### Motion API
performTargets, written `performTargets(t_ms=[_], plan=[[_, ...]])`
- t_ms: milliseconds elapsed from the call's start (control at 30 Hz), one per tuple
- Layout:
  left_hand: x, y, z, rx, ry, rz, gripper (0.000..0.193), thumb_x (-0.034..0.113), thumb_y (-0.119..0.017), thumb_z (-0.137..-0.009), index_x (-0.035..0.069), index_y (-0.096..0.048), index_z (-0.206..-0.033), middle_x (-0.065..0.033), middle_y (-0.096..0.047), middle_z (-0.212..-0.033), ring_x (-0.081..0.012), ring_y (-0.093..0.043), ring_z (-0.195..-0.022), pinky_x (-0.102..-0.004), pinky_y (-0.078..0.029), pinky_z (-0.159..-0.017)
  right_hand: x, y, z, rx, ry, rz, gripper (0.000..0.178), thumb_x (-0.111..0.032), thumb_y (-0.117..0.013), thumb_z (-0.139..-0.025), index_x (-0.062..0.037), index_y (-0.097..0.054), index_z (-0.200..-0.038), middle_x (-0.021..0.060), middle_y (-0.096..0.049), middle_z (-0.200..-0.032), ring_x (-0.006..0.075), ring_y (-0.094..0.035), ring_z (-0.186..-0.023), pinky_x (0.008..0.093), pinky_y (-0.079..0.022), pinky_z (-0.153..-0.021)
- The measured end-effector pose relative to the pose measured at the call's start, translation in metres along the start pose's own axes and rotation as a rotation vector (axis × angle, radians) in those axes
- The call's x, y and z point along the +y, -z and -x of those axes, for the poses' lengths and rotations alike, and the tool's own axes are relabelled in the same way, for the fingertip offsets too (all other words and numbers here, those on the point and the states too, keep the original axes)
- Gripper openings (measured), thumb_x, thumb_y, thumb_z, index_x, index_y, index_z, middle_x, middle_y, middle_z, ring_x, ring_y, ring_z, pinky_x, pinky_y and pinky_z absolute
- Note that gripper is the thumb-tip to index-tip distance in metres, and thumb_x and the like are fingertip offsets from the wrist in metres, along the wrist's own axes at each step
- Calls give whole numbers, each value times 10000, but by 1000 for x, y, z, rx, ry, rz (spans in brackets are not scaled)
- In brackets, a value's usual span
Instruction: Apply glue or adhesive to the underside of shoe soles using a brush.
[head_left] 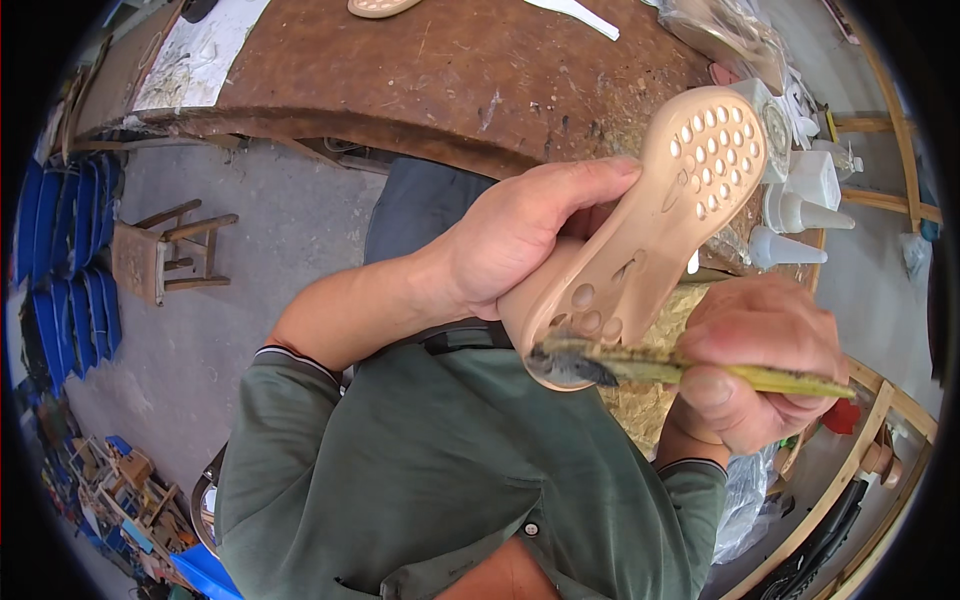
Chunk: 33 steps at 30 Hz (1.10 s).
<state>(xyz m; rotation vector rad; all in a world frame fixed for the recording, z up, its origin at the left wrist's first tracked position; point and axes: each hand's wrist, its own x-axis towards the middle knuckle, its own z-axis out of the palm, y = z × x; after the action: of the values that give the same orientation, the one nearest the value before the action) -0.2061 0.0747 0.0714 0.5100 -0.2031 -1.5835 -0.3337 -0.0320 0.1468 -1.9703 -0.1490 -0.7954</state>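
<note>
Between the green shirt (430, 470) and the near edge of the table (450, 75), a tan shoe sole (640, 255) is held up, its far end, pierced with rows of oval openings, tipped toward the right and its near end brought in front of the shirt. By the left hand (540, 230) the sole is gripped at its left edge, the thumb laid along the rim and the fingers partly hidden behind it. By the right hand (765, 355), closed in a firm pinch, a yellowish brush (650, 364) is held nearly level, its dark bristles passed across the sole's near end; whether they are pressed on it cannot be told.

On the far left of the table, a stained white sheet (200, 50) is laid; a wide brown stretch is left open to the right of it. The right edge is crowded by white bottles (785, 215) with conical tips and, farther off, by a clear plastic bag (735, 35). To the left, open floor (200, 350) is seen around a wooden stool (170, 250), well apart from the hands. Near right, the space is bounded by a wooden frame (865, 440).
</note>
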Motion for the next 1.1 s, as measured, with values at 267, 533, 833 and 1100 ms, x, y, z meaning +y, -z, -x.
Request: performTargets(t_ms=[267,533,833,1100], plan=[[-8,-1,-4,-70,216,48,370,265,-397,-962,-1,-511,-1192,-84,-599,-1100,-128,-568,-974,-287,-449,-865,5,19,-28,-539,136,-163,183,-144,-740,-714,12,-644,-712,45,-561,-535,110,-512,-393,209,-340,-359],[12,-19,-3,249,627,203,341,295,-434,-952,5,-592,-1040,-60,-661,-846,-59,-602,-633,-199,-486,-559,24,7,-43,-479,198,-361,162,-176,-752,-678,-39,-669,-702,17,-535,-527,113,-489,-376,239,-304,-346],[3,9,-6,179,133,25,441,353,-459,-935,-30,-544,-1137,-134,-649,-1000,-173,-649,-850,-289,-526,-757,49,82,-41,-504,8,-141,142,-117,-706,-721,2,-672,-790,83,-578,-642,115,-495,-457,232,-337,-412],[36,33,-3,100,-231,-29,948,629,-512,-783,-29,-211,-1397,-226,-380,-1354,-319,-395,-1261,-450,-347,-1027,66,124,47,361,-470,-150,189,-90,-622,-834,38,-596,-970,94,-589,-737,116,-504,-454,212,-402,-416]])
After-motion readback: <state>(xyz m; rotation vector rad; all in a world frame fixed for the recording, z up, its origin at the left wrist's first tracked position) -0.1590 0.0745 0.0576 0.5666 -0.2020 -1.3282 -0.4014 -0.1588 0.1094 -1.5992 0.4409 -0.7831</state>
